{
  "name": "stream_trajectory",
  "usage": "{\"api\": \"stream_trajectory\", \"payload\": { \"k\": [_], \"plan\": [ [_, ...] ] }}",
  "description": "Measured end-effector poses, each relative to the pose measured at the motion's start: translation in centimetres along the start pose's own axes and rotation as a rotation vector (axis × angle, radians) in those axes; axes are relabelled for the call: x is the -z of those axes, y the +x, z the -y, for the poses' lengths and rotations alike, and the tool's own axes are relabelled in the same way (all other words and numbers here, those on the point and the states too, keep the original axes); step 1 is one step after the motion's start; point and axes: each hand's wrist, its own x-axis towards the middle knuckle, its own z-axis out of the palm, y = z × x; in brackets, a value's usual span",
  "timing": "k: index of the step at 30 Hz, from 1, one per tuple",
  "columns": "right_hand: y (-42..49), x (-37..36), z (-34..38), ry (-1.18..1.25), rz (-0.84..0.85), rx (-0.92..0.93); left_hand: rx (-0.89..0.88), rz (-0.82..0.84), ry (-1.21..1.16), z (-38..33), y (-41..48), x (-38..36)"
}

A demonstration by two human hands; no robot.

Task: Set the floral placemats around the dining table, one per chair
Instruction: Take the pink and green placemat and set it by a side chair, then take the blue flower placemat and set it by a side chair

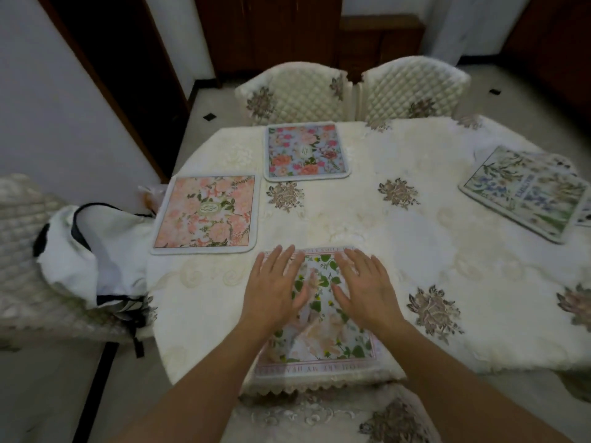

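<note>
A floral placemat with green leaves (323,334) lies at the table's near edge. My left hand (275,282) and my right hand (364,282) rest flat on it, fingers straight and spread. A pink floral placemat (206,215) lies at the left side of the table. A blue and pink one (305,151) sits at the far side before a chair. At the right edge lies a stack of blue and green placemats (524,193); how many it holds I cannot tell.
The table (399,238) wears a cream cloth with embroidered flowers. Two quilted chairs (297,91) (412,87) stand at the far side. A chair on the left (22,251) carries a white bag with dark straps (92,244). Another chair back (319,414) is right below me.
</note>
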Motion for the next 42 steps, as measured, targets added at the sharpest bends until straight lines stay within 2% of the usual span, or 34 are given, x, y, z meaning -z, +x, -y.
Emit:
{"api": "stream_trajectory", "payload": {
  "k": [5,18,25,36,42],
  "plan": [
    [-0.1,3.3,1.4,-0.037,-0.078,0.056,-0.036,-0.106,0.033,-1.2,0.6,3.5],
    [-0.6,5.4,1.6,0.004,-0.157,0.022,-0.063,-0.117,0.046,-3.3,1.6,4.7],
    [-6.0,7.4,-1.2,-0.081,-0.18,-0.244,-0.264,-0.086,-0.064,-7.7,3.5,3.8],
    [-22.2,10.4,-5.7,-0.175,-0.265,-0.791,-0.717,-0.015,-0.194,-22.4,2.1,3.0],
    [-29.5,10.9,-7.5,-0.246,-0.394,-0.932,-0.891,-0.022,-0.211,-30.0,0.6,3.2]
  ]
}}
